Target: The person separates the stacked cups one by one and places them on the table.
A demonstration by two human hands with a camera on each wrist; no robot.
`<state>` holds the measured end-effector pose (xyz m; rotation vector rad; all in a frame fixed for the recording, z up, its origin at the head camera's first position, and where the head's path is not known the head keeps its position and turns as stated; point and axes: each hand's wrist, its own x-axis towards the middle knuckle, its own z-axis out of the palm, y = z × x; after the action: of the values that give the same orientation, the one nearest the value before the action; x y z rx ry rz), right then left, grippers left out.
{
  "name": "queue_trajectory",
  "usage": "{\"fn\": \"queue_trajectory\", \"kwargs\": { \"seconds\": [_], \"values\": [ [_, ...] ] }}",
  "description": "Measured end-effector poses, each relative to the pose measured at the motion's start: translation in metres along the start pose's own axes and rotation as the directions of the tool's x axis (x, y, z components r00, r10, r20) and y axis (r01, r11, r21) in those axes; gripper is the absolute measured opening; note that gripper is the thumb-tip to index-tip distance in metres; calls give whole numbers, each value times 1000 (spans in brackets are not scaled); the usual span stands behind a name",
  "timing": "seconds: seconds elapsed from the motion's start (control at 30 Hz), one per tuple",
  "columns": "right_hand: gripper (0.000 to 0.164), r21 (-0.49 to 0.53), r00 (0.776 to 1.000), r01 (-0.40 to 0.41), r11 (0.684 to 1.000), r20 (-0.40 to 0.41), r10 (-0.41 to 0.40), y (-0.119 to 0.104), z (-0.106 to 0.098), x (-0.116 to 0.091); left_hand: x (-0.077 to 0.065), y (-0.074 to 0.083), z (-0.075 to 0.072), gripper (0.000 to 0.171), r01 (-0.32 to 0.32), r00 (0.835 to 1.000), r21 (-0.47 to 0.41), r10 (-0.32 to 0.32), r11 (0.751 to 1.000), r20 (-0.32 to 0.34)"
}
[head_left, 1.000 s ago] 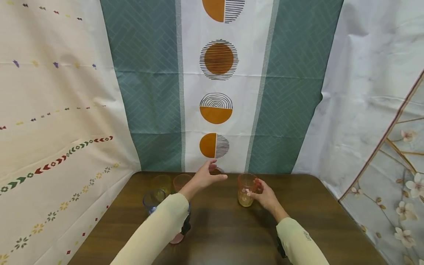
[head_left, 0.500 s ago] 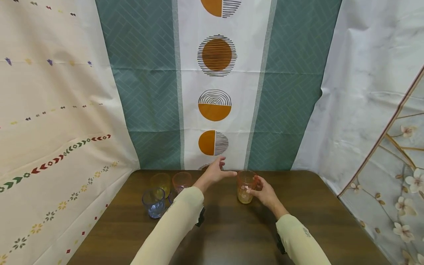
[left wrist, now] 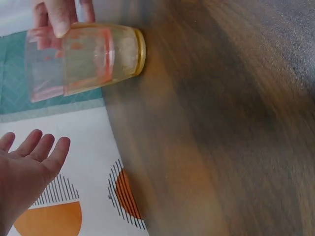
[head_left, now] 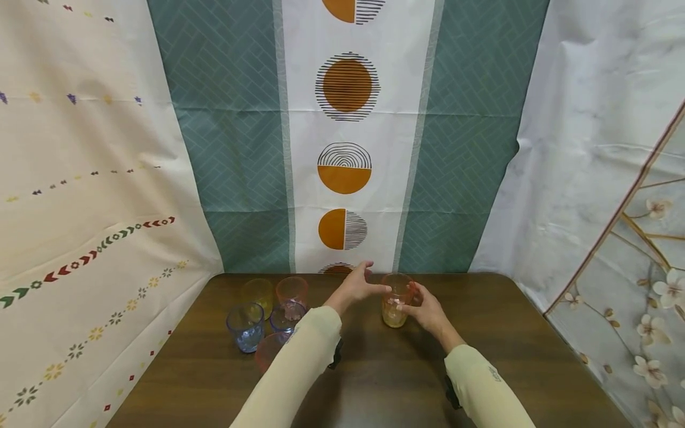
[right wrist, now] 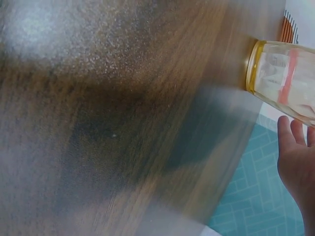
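Note:
A pink glass [head_left: 396, 283] stands nested inside a yellow glass [head_left: 394, 318] toward the back of the table, right of centre. My right hand [head_left: 430, 313] holds the pink glass by its upper side, thumb in front and fingers behind. In the left wrist view, that thumb and fingers lie against the pink wall, and the yellow base [left wrist: 140, 51] is lowest. To the left of the stack is my left hand [head_left: 357, 289], fingers spread and nothing in it, its thumb tip close to the pink rim.
Several glasses cluster at the table's left: a blue glass [head_left: 247, 333], a yellow one behind it, a pink glass [head_left: 291, 290] and a purple-blue one. Another pink glass [head_left: 264, 355] is partly behind my left sleeve. Patterned cloths hang at the back and sides.
My left hand has moved right, away from the glass cluster toward the nested glasses, uncovering more of the cluster. The right hand keeps its hold with little movement.

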<state>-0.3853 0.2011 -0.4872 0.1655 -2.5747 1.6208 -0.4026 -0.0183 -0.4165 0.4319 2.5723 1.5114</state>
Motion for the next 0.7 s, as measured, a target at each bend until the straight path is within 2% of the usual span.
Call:
{"fn": "queue_trajectory", "kwargs": {
  "seconds": [0.17, 0.43, 0.57, 0.7],
  "values": [
    [75, 11, 1000, 9, 1000, -5, -8, -2, 0, -2, 6, -7, 10, 93, 2, 1000, 14, -2, 1000, 23],
    [77, 38, 1000, 11, 999, -4, -11, 1, 1, -2, 14, -11, 27, 91, -11, 999, 3, 11, 1000, 44],
    [79, 31, 1000, 4, 1000, -4, -3, 2, 3, -2, 18, -13, 32, 84, -36, 998, 8, 35, 999, 53],
    [77, 0, 1000, -4, 1000, 3, 4, 4, 6, -3, 20, -15, 34, 75, -57, 996, -32, 59, 998, 63]
  ]
}}
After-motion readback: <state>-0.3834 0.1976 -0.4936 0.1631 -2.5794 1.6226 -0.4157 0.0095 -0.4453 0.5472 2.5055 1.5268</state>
